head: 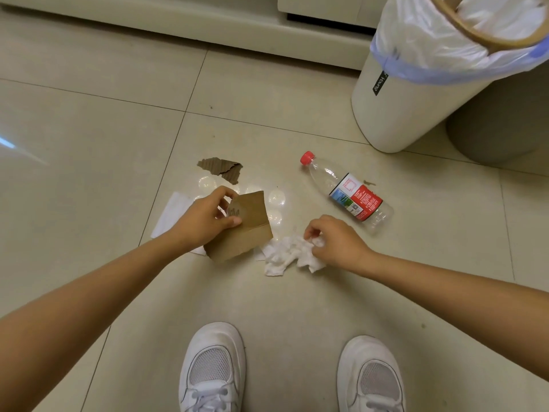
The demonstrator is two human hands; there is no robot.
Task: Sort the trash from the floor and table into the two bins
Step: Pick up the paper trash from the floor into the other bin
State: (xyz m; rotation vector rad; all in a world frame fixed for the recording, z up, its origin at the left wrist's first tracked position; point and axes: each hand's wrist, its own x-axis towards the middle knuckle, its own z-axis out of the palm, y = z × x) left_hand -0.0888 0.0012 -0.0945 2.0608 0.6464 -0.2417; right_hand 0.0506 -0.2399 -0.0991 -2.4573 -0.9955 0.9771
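Head view, the only one: you're early in the sort, going by how much is on the floor tiles (89,114). A torn cardboard scrap (221,168) lies beyond your hands, an empty plastic bottle (350,194) with a red cap lies on its side to the right, and a flat white paper sheet (172,214) sits partly under your left forearm, none of them being handled. There are also clear round plastic shapes (276,200) on the tile near the cardboard; can't tell what they are. Your left hand (205,221) grips a folded cardboard piece (243,227), thumb on its face and fingers curled over the top edge; I can't say if its lower edge is off the floor. Your right hand (332,242) pinches the crumpled tissue (289,255), fingers curled into the wad, which looks to rest on the tile touching the cardboard's corner. The white bin (395,114), lined with a plastic bag, stands at upper right, well apart from both hands; a grey bin (499,126) stands just behind it, mostly cut off by the frame edge. My read: both held items go to a bin next, cardboard and tissue probably separate. The table isn't in view, so no count there.
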